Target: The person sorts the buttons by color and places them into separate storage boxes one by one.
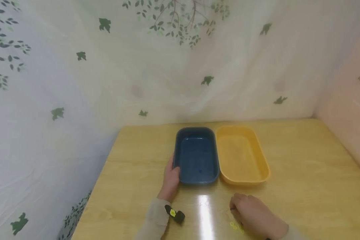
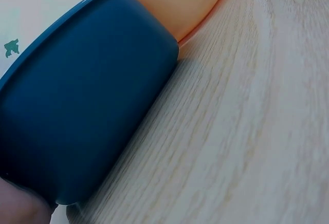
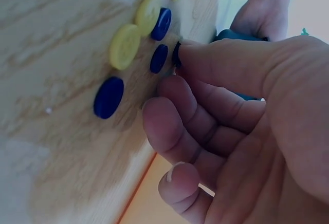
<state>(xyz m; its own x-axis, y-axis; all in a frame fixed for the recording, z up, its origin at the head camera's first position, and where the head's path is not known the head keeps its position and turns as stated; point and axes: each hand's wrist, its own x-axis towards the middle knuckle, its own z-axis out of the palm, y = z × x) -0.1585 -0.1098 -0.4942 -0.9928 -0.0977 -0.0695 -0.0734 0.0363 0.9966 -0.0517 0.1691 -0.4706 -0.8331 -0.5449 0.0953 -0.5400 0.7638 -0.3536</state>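
Observation:
My left hand (image 1: 171, 178) holds the near left side of a dark blue plastic bin (image 1: 198, 182), thumb by the rim and fingers along the outer wall. In the left wrist view a bit of that hand (image 2: 23, 206) shows at the bin's (image 2: 92, 90) lower corner. Between thumb and forefinger my right hand (image 3: 221, 100) pinches a dark blue button (image 3: 177, 54), mostly hidden by the thumb. Beside those fingertips, yellow buttons (image 3: 124, 47) and dark blue buttons (image 3: 108, 97) lie on the wooden table. A small dark blue spot (image 1: 200, 171) shows inside the blue bin.
A yellow bin (image 1: 245, 182) stands right against the blue one on its right. Both rest on the light wooden table (image 1: 303, 160), before a pale curtain (image 1: 174, 96) with leaf prints. A black wrist strap (image 1: 174, 214) circles my left sleeve.

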